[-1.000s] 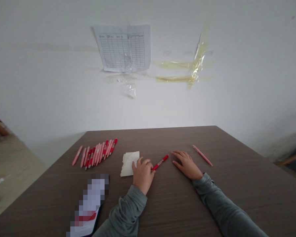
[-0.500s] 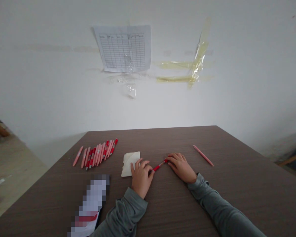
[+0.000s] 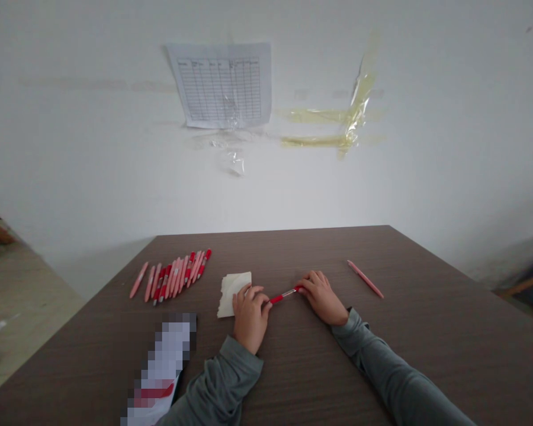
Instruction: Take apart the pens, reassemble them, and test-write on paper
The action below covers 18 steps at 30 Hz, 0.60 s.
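A red pen with a clear middle lies slanted between my two hands, its left end lower. Its left end is pinched in the fingers of my left hand, which also overlaps a torn cream paper. At the upper right end of the pen, the fingers of my right hand close on its tip. To the right of my right hand, a pink pen lies alone on the dark table.
A row of pink and red pens lies at the table's back left. Nearer me on the left is a blurred pale object with a red patch. On the wall behind hang a printed sheet and yellowish tape.
Both hands have shifted slightly left with the red pen. More of the pen's clear middle shows between the fingers.
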Motion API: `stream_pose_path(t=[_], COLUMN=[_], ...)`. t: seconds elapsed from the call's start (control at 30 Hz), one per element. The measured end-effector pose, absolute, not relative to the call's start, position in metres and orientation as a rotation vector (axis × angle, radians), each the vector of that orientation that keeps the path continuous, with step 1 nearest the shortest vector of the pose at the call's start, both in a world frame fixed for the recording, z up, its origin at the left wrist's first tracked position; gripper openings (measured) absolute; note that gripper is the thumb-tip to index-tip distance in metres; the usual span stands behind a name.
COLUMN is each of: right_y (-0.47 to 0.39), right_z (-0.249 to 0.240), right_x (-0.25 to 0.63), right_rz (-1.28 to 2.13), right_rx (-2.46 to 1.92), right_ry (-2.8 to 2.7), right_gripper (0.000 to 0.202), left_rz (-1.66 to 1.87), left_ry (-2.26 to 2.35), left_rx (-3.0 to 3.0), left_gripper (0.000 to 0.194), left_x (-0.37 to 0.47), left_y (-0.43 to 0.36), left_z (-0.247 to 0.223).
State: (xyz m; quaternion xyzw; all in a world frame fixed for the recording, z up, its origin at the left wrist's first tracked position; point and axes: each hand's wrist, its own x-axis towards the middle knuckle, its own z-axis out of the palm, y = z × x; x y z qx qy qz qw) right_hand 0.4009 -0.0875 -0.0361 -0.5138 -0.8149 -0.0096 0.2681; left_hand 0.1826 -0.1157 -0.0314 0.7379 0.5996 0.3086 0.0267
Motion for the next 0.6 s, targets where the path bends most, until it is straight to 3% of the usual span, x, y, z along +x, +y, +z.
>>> stream_pose_path(t=[0.6], right_y=[-0.098], right_z=[-0.029], right_x=[0.409], right_rz=[0.171], right_rx=[-1.272], right_ry=[-2.188], right_gripper=[0.027], left_rz=[1.209], left_ry=[1.772], left_rx=[2.244], left_gripper=[0.007], left_x=[0.178], left_y=[-0.113], left_z=[-0.025])
